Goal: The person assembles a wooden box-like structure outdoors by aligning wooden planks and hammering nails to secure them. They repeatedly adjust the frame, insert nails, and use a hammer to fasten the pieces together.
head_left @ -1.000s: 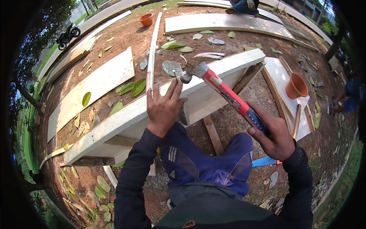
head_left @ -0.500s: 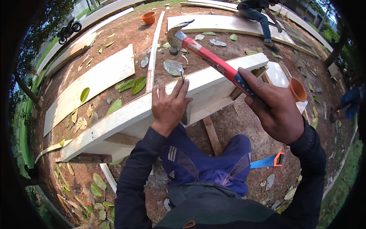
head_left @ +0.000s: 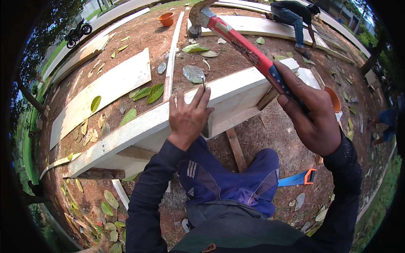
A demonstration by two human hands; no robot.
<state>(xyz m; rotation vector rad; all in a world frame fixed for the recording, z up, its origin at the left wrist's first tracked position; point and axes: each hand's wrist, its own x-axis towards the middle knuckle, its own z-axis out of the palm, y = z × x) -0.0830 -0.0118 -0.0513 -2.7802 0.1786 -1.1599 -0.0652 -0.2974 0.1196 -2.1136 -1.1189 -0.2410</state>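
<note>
My left hand (head_left: 188, 114) rests on the top edge of a pale wooden board frame (head_left: 139, 130), its fingers closed round a thin nail (head_left: 204, 82) that stands upright on the edge. In my right hand (head_left: 311, 110) is a claw hammer (head_left: 247, 48) with a red handle and a dark blue, starred grip. The hammer's metal head is raised, beyond and above the nail, apart from it. The frame runs slantwise in front of my knees, with short wooden pieces joined beneath it. Fingers hide the lower part of the nail.
A blue saw (head_left: 293, 178) with an orange handle lies by my right knee. Flat boards (head_left: 105, 97) and leaves cover the ground beyond. One orange bucket (head_left: 166, 19) stands far off, another (head_left: 333, 100) behind my right hand. A co-worker (head_left: 293, 21) bends over boards at the far right.
My right hand has lifted the hammer higher, its head moving away from the nail. My left hand stays at the nail. The co-worker has bent further down toward the boards.
</note>
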